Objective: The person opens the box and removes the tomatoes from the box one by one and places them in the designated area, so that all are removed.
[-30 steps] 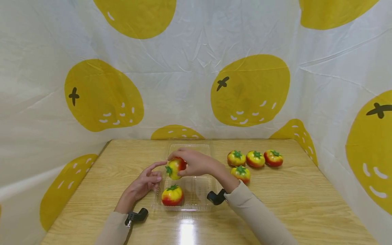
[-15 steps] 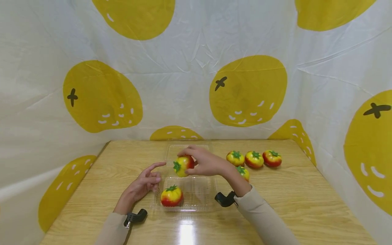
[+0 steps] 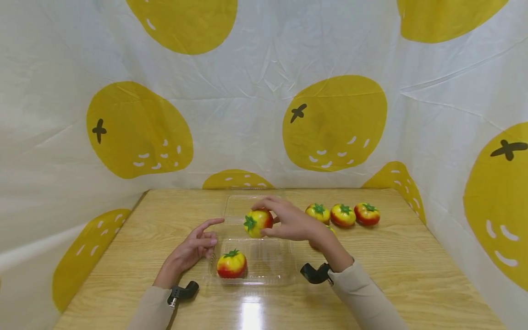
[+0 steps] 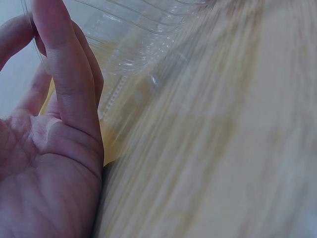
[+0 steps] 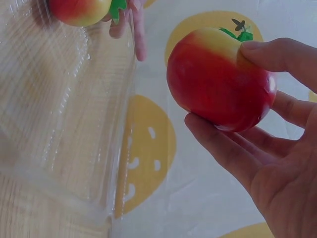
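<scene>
My right hand (image 3: pixel 293 222) grips a red-and-yellow toy fruit (image 3: pixel 258 223) above the clear plastic container (image 3: pixel 270 263), its green leaves facing left. Thumb and fingers lie on opposite sides of this fruit (image 5: pixel 220 82) in the right wrist view. A similar fruit (image 3: pixel 232 265) sits upright in the container's front left part. At the container's left side is my left hand (image 3: pixel 191 251), its index finger extended and the others loosely bent. The left wrist view shows that hand (image 4: pixel 54 144) against the clear plastic (image 4: pixel 143 32), with no fruit in it.
Three similar fruits (image 3: pixel 319 213) (image 3: pixel 343 215) (image 3: pixel 367 214) stand in a row at the back right of the wooden table (image 3: pixel 396 270). Another lies in front of them, mostly behind my right wrist. A patterned cloth (image 3: pixel 243 128) hangs behind the table.
My right hand has moved to the right with its fruit, now covering more of the front fruit on the table. The left hand has stayed in place.
</scene>
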Available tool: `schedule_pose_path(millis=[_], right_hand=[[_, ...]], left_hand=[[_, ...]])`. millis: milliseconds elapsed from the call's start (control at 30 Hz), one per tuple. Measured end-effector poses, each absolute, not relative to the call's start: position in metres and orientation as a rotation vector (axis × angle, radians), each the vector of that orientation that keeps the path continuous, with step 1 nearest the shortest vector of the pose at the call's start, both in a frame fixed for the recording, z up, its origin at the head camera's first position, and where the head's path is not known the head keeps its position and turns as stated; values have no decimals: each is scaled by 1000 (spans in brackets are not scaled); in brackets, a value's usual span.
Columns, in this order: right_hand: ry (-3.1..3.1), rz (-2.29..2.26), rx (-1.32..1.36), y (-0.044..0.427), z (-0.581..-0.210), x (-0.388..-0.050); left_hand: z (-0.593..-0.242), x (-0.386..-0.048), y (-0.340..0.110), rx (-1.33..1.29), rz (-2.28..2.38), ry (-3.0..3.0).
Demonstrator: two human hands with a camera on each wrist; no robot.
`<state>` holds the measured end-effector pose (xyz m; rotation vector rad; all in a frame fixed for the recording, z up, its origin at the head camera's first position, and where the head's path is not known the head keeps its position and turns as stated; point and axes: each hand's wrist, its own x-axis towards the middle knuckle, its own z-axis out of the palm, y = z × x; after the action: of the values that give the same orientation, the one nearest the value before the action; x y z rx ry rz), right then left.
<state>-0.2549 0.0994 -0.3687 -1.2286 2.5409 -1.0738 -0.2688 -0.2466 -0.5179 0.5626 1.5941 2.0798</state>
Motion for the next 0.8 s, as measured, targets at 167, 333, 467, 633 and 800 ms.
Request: schedule_pose_path(millis=[167,333,467,633,800], right_hand=[[2535,-1128,-1183,108,-373,-253],[2520,-1195,-1150,118,-375,-251],[2535,-1217,-1138,126,-376,-248],[2537,-1287,-1095,136,-380,-244],[2512,-1360,-1055,147,-384,-241]], left_hand=[[-518,-269,-247,564,2085,1594],[-519,-270,-246,591,2093,1569],[-519,-269,-246,617,2092,1564],[-519,-269,-247,624,2092,1565],[-519,-270,-247,616,2096,1563]])
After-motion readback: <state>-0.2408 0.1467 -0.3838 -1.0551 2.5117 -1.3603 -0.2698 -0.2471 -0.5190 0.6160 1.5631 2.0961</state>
